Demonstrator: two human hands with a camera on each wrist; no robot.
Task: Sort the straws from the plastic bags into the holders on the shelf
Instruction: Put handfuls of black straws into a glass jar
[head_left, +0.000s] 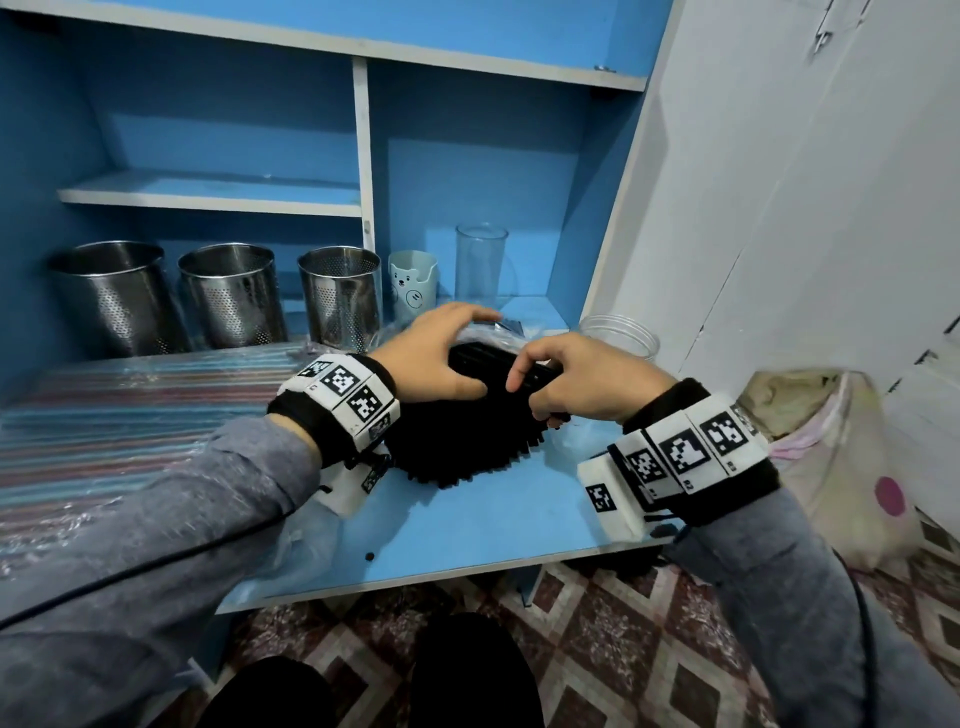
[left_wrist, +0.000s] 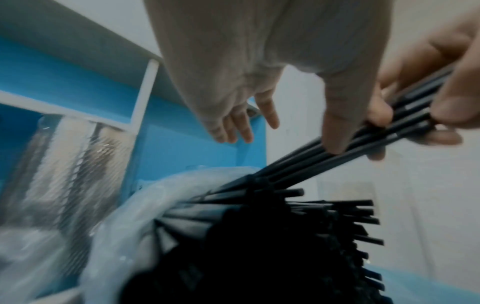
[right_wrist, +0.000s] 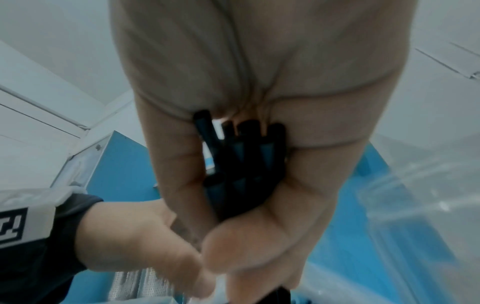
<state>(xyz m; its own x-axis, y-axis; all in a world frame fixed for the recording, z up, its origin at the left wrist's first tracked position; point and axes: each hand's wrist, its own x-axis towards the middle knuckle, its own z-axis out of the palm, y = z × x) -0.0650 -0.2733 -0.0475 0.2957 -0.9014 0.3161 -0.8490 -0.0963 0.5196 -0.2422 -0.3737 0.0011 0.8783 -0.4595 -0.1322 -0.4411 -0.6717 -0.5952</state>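
A heap of black straws (head_left: 457, 441) lies in an opened clear plastic bag (left_wrist: 124, 226) on the blue shelf board (head_left: 467, 519). My right hand (head_left: 550, 376) grips a small bundle of black straws (left_wrist: 389, 127) pulled up out of the heap; their cut ends (right_wrist: 241, 164) show inside its curled fingers. My left hand (head_left: 452, 358) arches over the heap with its fingers spread and straight, and its thumb (left_wrist: 337, 123) presses on the bundle. Three perforated steel holders (head_left: 119, 296) (head_left: 234, 296) (head_left: 340, 296) stand empty at the back left.
A pale bear cup (head_left: 413, 283), a tall clear glass (head_left: 480, 262) and a clear plastic jar (head_left: 618, 335) stand behind the hands. A bag of striped coloured straws (head_left: 130, 410) covers the board's left part. A white wall (head_left: 779, 208) closes the right side.
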